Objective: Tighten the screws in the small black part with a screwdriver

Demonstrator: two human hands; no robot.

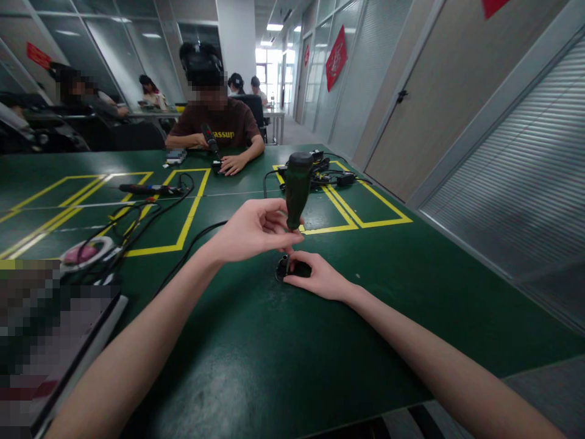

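My left hand [256, 228] is closed around the lower end of a dark-handled screwdriver [299, 183], which stands nearly upright. Its thin shaft runs down to a small black part [301, 269] lying on the green table [237, 341]. With thumb and fingers, my right hand [317, 275] grips that black part beside the shaft. The part's exact kind I cannot make out, and the fingers hide some of it. Whether the tip sits in a screw is too small to tell.
Across the table a person [214, 125] works with a power screwdriver [210, 139]. Black cables and adapters [320, 174] lie beyond my hands. Another corded screwdriver [150, 189] rests at the left, near a white roll [86, 253]. Yellow tape marks the tabletop.
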